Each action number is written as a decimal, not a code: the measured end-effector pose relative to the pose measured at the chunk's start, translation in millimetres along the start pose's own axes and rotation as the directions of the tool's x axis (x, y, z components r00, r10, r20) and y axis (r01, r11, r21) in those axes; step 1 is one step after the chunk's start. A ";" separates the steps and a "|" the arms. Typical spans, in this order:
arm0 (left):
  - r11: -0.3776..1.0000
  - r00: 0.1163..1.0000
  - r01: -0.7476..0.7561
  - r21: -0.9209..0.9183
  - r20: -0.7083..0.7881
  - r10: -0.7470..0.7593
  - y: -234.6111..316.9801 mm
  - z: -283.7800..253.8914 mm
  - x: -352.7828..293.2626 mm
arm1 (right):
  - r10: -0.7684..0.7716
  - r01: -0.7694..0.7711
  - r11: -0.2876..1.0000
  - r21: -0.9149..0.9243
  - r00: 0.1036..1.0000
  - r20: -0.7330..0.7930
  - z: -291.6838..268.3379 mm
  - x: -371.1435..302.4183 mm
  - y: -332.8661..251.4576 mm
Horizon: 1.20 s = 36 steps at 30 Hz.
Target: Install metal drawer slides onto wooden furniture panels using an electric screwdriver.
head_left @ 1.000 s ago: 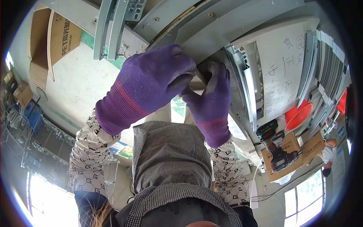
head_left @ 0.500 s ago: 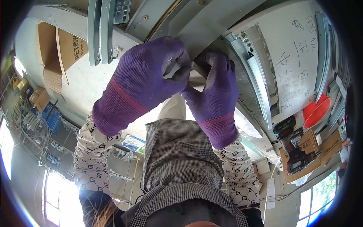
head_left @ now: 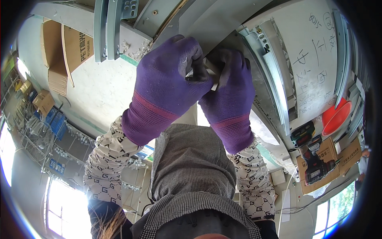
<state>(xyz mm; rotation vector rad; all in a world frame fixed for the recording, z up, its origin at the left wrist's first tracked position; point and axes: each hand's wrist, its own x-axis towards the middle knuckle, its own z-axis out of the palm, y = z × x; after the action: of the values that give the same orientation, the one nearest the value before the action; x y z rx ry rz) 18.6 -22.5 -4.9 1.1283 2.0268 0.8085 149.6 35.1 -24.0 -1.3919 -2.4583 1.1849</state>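
Both of my hands wear purple knit gloves with dark grey coated fingers, and they meet close together at the near end of a flat grey panel [head_left: 215,24]. My left hand [head_left: 169,77] is closed, thumb and fingertips pinched against something hidden behind them. Just beside it, my right hand [head_left: 230,89] is closed too, fingers curled at the panel's end. A small pale edge shows between the two hands, too covered to name. Right of my right hand lies a shiny metal rail [head_left: 274,75] with a perforated end.
Upright metal rails [head_left: 113,32] stand at the upper left beside an open cardboard box [head_left: 75,51]. On the right are a white board with handwriting [head_left: 310,67], a red bowl [head_left: 336,117] and cordless drills [head_left: 314,163] by another carton. Wire racks [head_left: 43,131] stand far left.
My left hand has moved right, closer to my right hand, and the gap between them has narrowed. My right hand has shifted slightly; its thumb is now tucked behind the left hand.
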 end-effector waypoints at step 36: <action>0.999 0.988 -0.022 0.030 -0.150 0.026 22.9 -0.6 -26.2 | -0.188 0.174 0.919 -0.353 0.982 -0.003 -13.7 -1.1 -33.8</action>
<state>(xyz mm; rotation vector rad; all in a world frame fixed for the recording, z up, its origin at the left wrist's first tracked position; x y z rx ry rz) 39.2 -35.7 19.9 1.1397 2.1582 0.9034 132.3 32.5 8.0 -1.2026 -2.7995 0.6989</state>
